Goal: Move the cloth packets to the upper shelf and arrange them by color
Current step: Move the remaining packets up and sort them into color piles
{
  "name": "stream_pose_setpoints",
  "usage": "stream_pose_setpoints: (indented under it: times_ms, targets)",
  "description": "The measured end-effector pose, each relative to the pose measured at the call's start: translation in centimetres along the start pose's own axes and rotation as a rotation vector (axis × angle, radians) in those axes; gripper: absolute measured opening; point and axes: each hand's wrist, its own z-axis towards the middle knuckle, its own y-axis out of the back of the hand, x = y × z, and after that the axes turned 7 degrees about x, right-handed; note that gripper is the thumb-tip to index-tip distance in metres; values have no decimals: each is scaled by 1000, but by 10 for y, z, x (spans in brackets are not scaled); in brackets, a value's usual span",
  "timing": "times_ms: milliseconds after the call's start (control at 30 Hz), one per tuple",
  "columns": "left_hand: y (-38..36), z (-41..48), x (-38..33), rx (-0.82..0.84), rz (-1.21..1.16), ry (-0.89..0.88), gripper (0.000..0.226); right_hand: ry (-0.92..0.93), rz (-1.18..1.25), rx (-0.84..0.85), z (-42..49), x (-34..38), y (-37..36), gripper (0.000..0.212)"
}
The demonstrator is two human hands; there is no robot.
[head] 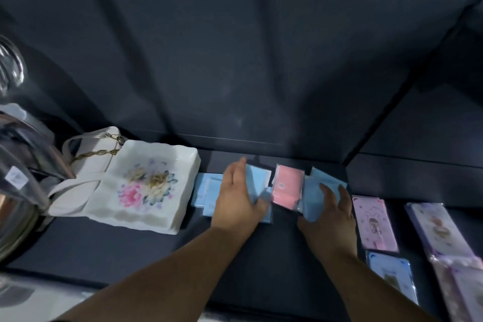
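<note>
Several cloth packets lie on the dark shelf [130,248] in front of me. A pink packet [287,185] sits between my hands. My left hand [236,198] grips a light blue packet [258,178], thumb curled under its near edge. More blue packets [205,191] lie flat just left of that hand. My right hand [332,213] holds another stack of light blue packets [317,180], fingers curled over their right side. The lower parts of both held stacks are hidden by my hands.
A white floral bag [146,185] with a chain-strapped white purse [86,162] lies at left. Shiny metal and glass items [13,191] crowd the far left. Pink [373,222], blue [392,277] and purple [441,230] flat packages lie at right. Dark fabric wall behind.
</note>
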Motion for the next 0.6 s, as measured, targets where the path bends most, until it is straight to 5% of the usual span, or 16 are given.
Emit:
stream_pose_setpoints:
  times_ms: [600]
  targets:
    - [-73, 35, -42, 156, 175, 86, 73, 157, 51, -54, -13, -51, 20, 85]
